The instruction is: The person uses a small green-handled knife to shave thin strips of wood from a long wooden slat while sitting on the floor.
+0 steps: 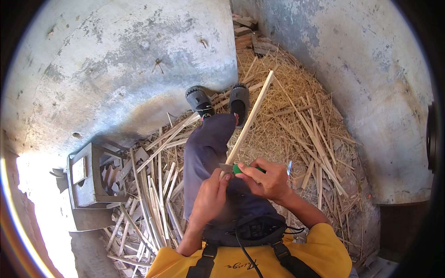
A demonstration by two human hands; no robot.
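A long pale wooden strip (252, 113) slants from my lap up past my right shoe. My left hand (209, 197) is closed on its near end, thumb and fingers pinched together. In my right hand (269, 180) is a knife with a green and black handle (241, 168). Its short metal blade (225, 167) lies across the strip, just ahead of my left fingertips. My right fingers wrap round the handle, and part of it is hidden by them. Both hands are above my thighs, close together.
Wood shavings (287, 92) cover the floor, with loose strips (320, 148) on them at the right. More strips (157, 204) are heaped at the left beside a grey box-like frame (85, 176). Worn walls (139, 51) stand ahead and at the right (371, 92).
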